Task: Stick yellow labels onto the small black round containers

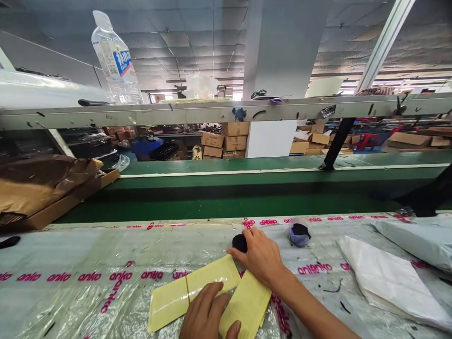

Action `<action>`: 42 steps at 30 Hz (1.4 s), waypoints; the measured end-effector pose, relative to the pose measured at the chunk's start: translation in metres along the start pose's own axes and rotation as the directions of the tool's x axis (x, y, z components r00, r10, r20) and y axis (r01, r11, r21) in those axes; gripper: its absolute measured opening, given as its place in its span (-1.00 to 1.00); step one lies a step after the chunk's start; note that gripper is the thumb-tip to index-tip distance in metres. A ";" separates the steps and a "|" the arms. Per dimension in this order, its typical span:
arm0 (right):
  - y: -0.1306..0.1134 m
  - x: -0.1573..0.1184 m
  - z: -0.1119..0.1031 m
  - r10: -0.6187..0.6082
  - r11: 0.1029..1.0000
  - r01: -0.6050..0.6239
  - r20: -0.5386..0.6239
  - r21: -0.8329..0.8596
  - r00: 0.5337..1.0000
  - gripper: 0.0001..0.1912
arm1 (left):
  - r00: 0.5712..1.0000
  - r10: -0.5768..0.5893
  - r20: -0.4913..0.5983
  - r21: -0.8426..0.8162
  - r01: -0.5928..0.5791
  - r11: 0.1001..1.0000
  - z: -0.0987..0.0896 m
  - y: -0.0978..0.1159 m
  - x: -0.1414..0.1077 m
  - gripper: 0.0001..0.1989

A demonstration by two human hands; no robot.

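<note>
Lower centre of the frame, a banded bundle of yellow slips point(167, 299) lies on the desk point(70, 306), beside the left hand point(206, 313). That hand's fingers are loosely spread over the bundle and a second yellow stack point(245, 303). Above, the right hand point(264, 254) pinches a black round piece point(239, 243) at its left.

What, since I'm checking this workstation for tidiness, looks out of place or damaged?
Stray bits stand out: loose dark scraps lie on the wrinkled plastic sheet, to the right of the yellow papers, and a ragged blue patch clings to the metal rail. They look odd because they resemble leftover litter. I see no spill.
</note>
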State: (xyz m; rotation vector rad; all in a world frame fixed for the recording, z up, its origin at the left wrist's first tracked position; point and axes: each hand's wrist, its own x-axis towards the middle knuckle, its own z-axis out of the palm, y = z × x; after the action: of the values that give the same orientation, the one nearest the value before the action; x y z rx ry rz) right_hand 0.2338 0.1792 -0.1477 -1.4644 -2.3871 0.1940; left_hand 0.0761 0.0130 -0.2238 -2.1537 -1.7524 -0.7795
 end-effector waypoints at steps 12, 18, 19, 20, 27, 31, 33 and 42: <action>0.058 -0.117 0.021 0.118 0.795 -0.177 0.139 0.580 0.983 -0.42 | 0.955 -0.112 0.274 -0.274 0.189 0.943 0.013 0.047 0.058 -0.47; 0.047 -0.115 0.032 0.184 0.380 -0.304 0.251 0.874 0.950 -0.58 | 0.947 -0.168 0.274 -0.461 0.283 0.841 0.009 0.043 0.059 -0.51; 0.046 -0.114 0.028 0.172 0.291 -0.322 0.281 0.901 0.944 -0.57 | 0.944 -0.189 0.269 -0.506 0.305 0.807 0.008 0.043 0.059 -0.50; 0.044 -0.113 0.024 0.162 0.214 -0.337 0.307 0.917 0.938 -0.54 | 0.934 -0.218 0.284 -0.556 0.346 0.756 0.006 0.043 0.059 -0.50; 0.033 -0.113 0.011 0.140 0.073 -0.357 0.345 0.931 0.928 -0.48 | 0.751 -0.276 0.599 -0.683 0.660 0.314 -0.012 0.048 0.074 -0.67; 0.033 -0.115 0.010 0.111 0.139 -0.330 0.316 0.934 0.942 -0.56 | 0.731 -0.296 0.614 -0.633 0.681 0.369 -0.015 0.048 0.077 -0.67; 0.033 -0.115 0.008 0.083 0.165 -0.331 0.322 0.929 0.943 -0.61 | 0.734 -0.284 0.618 -0.628 0.677 0.384 -0.016 0.048 0.076 -0.66; 0.029 -0.112 -0.001 0.051 0.279 -0.312 0.311 0.908 0.949 -0.81 | 0.743 -0.266 0.614 -0.569 0.650 0.504 -0.026 0.048 0.076 -0.68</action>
State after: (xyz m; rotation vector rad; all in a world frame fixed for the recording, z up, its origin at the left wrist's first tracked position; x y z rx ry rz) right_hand 0.3051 0.0939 -0.1788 -1.0383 -1.5233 1.6292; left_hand 0.1264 0.0507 -0.1545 -2.4959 -2.7402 -1.4870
